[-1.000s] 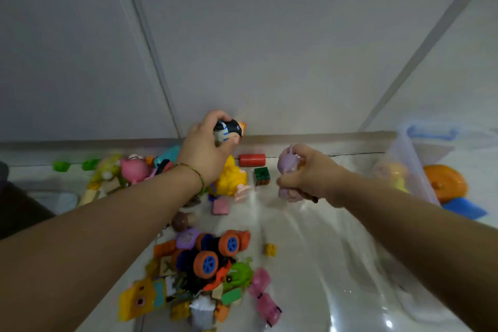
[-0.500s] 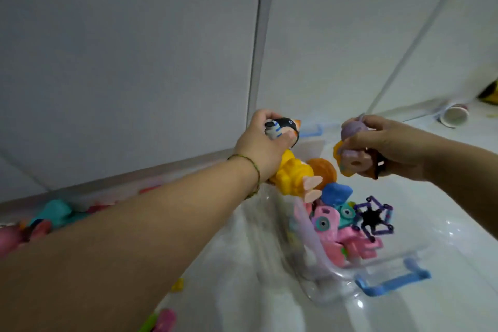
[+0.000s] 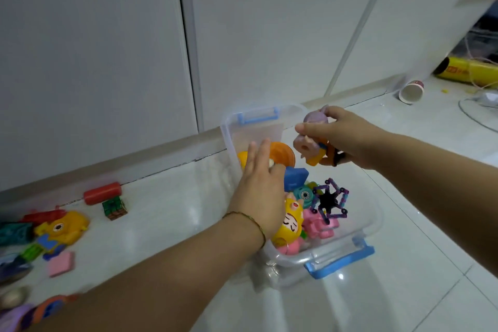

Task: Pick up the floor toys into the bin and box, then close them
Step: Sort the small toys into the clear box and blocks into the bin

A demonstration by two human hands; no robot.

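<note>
A clear plastic bin (image 3: 375, 224) with blue handles stands open on the white floor by the wall. It holds several toys, among them a yellow figure (image 3: 290, 224), a black and purple web toy (image 3: 330, 201), an orange disc (image 3: 283, 155) and a blue piece (image 3: 295, 178). My left hand (image 3: 259, 188) hovers low over the bin's left side, fingers straight, holding nothing. My right hand (image 3: 346, 137) is above the bin's far side and grips a purple and pink toy (image 3: 308, 140) together with an orange piece. More toys lie on the floor at the left: a red cylinder (image 3: 102, 193), a green cube (image 3: 114, 207), a yellow toy (image 3: 64, 228).
A pink block (image 3: 62, 263) and several other small toys lie at the lower left edge. A tipped paper cup (image 3: 411, 90) and a yellow roll (image 3: 469, 72) are on the floor at the far right. The white wall and its baseboard run right behind the bin.
Both hands swung right from the toy pile to over the bin. My left hand let go of the yellow and the black-and-white toys. My right hand still holds its toys.
</note>
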